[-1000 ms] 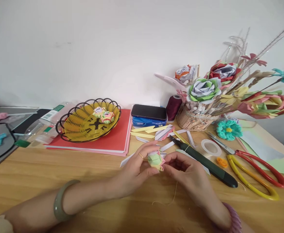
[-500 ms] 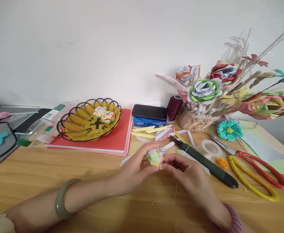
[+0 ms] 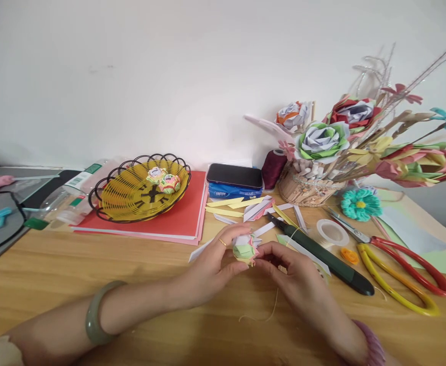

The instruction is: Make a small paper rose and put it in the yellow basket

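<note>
A small folded paper flower (image 3: 244, 248) in pale green, yellow, pink and white is held above the table. My left hand (image 3: 218, 256) is closed around its left side, thumb below and fingers above. At its right edge, my right hand (image 3: 287, 267) pinches the paper petals between thumb and fingertips. A thin thread (image 3: 272, 307) trails onto the wood under my right hand; its upper end is hidden. Strips of cut paper (image 3: 255, 208) lie just behind the flower, and a dark green craft knife (image 3: 322, 254) rests to the right.
On the left, a yellow woven basket (image 3: 131, 198) with two paper flowers sits on red paper (image 3: 192, 213). A phone (image 3: 234, 176) lies on a blue packet (image 3: 226, 192). To the right are scissors (image 3: 398, 264), a tape roll (image 3: 332, 233) and a flower pot (image 3: 306, 190).
The paper flower has turned slightly between my fingers, and its petals at the right edge look shifted. My right hand has moved very little.
</note>
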Tool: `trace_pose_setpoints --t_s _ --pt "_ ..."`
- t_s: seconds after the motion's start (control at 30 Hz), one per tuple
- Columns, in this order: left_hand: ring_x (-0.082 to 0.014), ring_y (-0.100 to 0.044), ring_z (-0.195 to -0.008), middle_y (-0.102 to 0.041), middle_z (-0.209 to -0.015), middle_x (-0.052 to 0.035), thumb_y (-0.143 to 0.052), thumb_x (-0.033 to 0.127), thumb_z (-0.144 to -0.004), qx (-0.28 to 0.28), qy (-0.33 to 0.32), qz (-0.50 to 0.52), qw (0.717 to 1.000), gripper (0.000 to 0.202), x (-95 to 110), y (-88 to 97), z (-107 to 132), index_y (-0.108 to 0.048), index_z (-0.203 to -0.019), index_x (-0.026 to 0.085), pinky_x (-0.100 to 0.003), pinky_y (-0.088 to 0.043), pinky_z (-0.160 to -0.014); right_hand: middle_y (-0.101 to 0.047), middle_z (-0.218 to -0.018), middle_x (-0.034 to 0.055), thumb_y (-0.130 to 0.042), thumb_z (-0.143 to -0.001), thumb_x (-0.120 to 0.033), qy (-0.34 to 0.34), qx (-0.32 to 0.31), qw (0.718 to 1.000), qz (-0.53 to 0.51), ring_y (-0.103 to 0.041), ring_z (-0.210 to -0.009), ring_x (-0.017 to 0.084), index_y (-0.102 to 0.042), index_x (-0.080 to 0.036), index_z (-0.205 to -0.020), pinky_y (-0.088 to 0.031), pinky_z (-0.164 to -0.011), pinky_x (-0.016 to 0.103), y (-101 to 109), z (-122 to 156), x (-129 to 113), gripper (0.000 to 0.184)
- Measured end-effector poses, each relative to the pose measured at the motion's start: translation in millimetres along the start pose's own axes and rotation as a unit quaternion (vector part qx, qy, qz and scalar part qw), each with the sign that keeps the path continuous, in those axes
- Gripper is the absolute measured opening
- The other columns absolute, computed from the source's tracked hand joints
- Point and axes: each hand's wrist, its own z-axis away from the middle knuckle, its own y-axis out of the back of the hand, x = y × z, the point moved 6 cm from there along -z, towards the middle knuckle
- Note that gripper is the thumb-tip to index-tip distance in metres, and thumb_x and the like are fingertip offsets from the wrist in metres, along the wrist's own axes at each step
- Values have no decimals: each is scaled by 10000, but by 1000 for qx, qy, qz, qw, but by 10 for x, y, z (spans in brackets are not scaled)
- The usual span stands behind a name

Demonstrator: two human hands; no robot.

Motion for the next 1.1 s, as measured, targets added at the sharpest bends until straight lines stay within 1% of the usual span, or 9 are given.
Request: trace_pose_setpoints --t_s 0.17,0.27,0.37,0.5,0.63,0.8,0.97,1.1 --pt "-217 -353 -1261 -381 -1343 -86 -492 241 -862 0 18 31 999 452 -20 -11 7 -338 -1288 246 -387 -319 -1053 -667 -783 22 -513 -826 -212 9 -3 1000 17 -604 -696 164 -619 -204 -840 -461 -643 273 -4 9 -7 107" --pt "-228 -374 -1243 -405 -1321 -87 -504 248 -856 1 15 20 1000 447 -16 -6 8 -354 -1278 247 -400 -324 -1045 -676 -815 28 -517 -824 -208 14 -4 1000 19 -613 -726 175 -634 -212 -848 -465 -674 289 -9 5 -5 119" --pt "-222 -369 -1244 -414 -1311 -83 -506 246 -854 -1 -2 -4 1000 445 -6 -4 7 -357 -1274 252 -399 -318 -1045 -682 -812 24 -522 -815 -186 11 -7 1000 25 -619 -736 179 -638 -216 -810 -463 -678 292 -14 2 -4 120" --pt "-229 -356 -1251 -411 -1319 -84 -500 239 -855 -5 -16 -15 1000 445 -1 -9 5 -359 -1277 256 -416 -299 -1052 -662 -748 10 -528 -806 -158 20 -7 999 37 -602 -684 163 -624 -217 -749 -454 -627 270 -5 13 -19 126" --pt "-222 -337 -1265 -395 -1329 -74 -508 238 -851 -11 0 28 1000 441 -2 -22 -5 -368 -1269 264 -410 -290 -1060 -633 -769 14 -508 -824 -150 43 -6 998 52 -594 -721 164 -610 -214 -749 -449 -654 279 15 23 -32 142" --pt "-204 -369 -1236 -381 -1319 -58 -524 236 -844 -29 37 126 991 438 -11 -56 -16 -379 -1255 282 -372 -361 -1010 -622 -783 17 -475 -853 -136 72 -13 995 61 -583 -746 156 -591 -212 -769 -446 -667 272 20 32 -78 163" --pt "-207 -391 -1216 -384 -1305 -59 -532 222 -838 -26 48 148 988 423 -6 -57 -20 -399 -1235 283 -379 -375 -998 -623 -764 21 -474 -855 -149 83 -3 995 60 -583 -715 158 -593 -217 -776 -452 -641 272 25 41 -104 158" --pt "-215 -396 -1211 -382 -1302 -75 -531 230 -837 -30 45 147 988 421 1 -60 -20 -401 -1235 266 -387 -381 -996 -613 -742 13 -515 -828 -162 69 4 995 65 -584 -697 158 -601 -220 -751 -448 -634 279 21 30 -54 129"
